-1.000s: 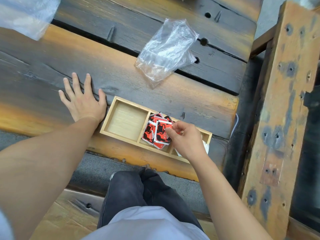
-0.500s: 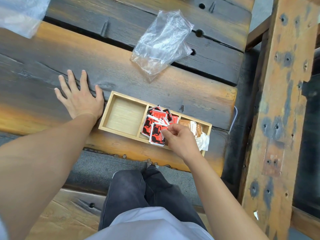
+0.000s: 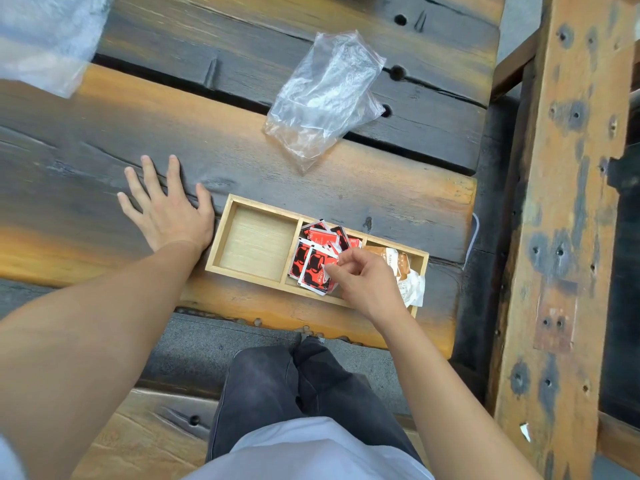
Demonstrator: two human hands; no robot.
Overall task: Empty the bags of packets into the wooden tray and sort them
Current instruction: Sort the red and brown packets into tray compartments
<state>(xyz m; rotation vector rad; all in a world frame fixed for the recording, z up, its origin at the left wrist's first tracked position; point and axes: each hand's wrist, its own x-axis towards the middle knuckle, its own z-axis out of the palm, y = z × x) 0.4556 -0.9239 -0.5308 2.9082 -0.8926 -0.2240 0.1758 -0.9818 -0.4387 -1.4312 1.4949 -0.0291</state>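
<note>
So the tray [image 3: 219, 233] sits near the front edge of the table [image 3: 104, 140], three compartments in a row. The left one has only its bare wood floor showing. The middle one has a loose heap of red packets [image 3: 311, 268], overlapping each other and a couple hanging over the tray's near rim. The right one has brown packets [image 3: 398, 261], with a crumpled white wrapper [image 3: 414, 289] spilling over the tray's near right corner.

The right hand [image 3: 363, 282] is over the divider between the middle and right compartments, fingers curled in. Thumb and forefinger look pinched on the edge of one of the red packets at the top of the heap, though from this angle I can't say for sure which one they've got.

The left hand [image 3: 169, 216] is flat on the table just left of the tray, fingers spread out straight, palm down, the thumb side about touching the tray's left wall. It holds nothing.

Behind the tray, further back on the table, there's a crumpled clear bag [image 3: 325, 95] lying across the gap between two planks. It looks empty. Another bag [image 3: 45, 36] is way off to the far left of the tray, blurry at the frame's corner. To the tray's right stands a weathered beam [image 3: 571, 202].
</note>
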